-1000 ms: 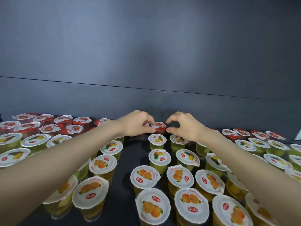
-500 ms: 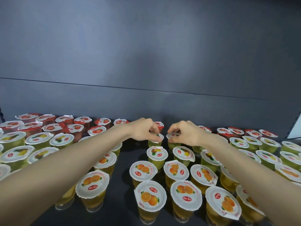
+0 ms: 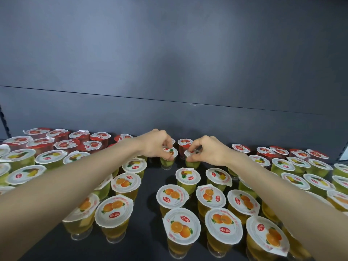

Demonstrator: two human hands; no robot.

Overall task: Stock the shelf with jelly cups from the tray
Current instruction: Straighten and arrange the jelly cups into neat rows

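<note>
The dark shelf (image 3: 150, 187) is crowded with upright jelly cups: orange cups (image 3: 181, 226) nearest, green cups (image 3: 188, 177) behind, red cups (image 3: 39, 146) at the grey back wall (image 3: 169, 63). In the middle gap, the left hand (image 3: 156, 146) pinches the lid rim of one green cup (image 3: 167, 163). The right hand (image 3: 209, 152) pinches its neighbour (image 3: 192, 164) just beside.

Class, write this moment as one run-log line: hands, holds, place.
left hand: pinches left green jelly cup | right hand: pinches right green jelly cup | place: dark shelf, in front of red cups
</note>
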